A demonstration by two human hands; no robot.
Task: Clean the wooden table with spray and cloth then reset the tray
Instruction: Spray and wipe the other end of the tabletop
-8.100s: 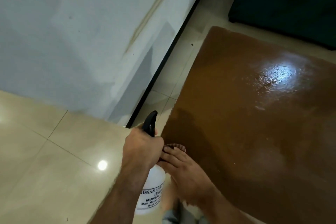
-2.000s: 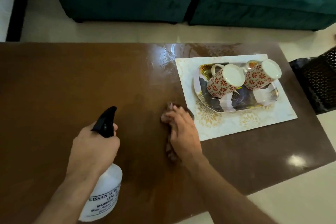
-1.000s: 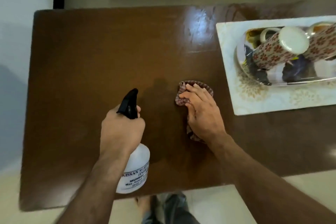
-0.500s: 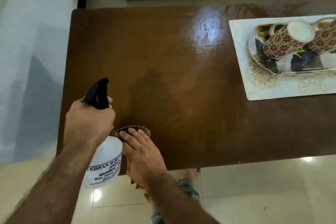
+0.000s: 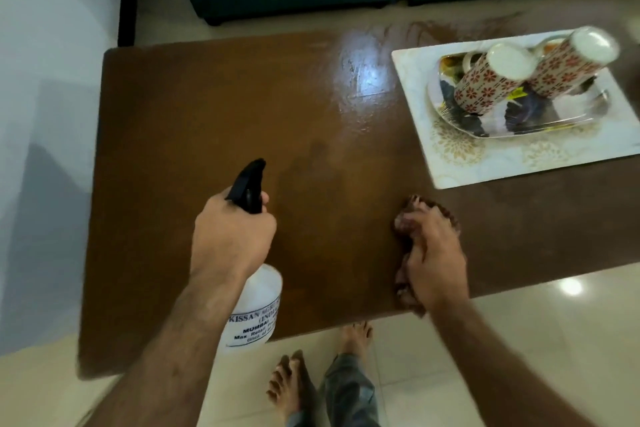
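Wiping: your right hand (image 5: 434, 260) presses a soft, limp brown checked cloth (image 5: 403, 224) flat on the brown wooden table (image 5: 207, 114), near the white patterned tray (image 5: 450, 163); keep your palm over its bunched middle. Your left hand (image 5: 232, 236) grips the white plastic spray bottle (image 5: 258, 308), likely light.

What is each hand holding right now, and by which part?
The left hand grips the spray bottle around its neck. The right hand presses a cloth on the table.
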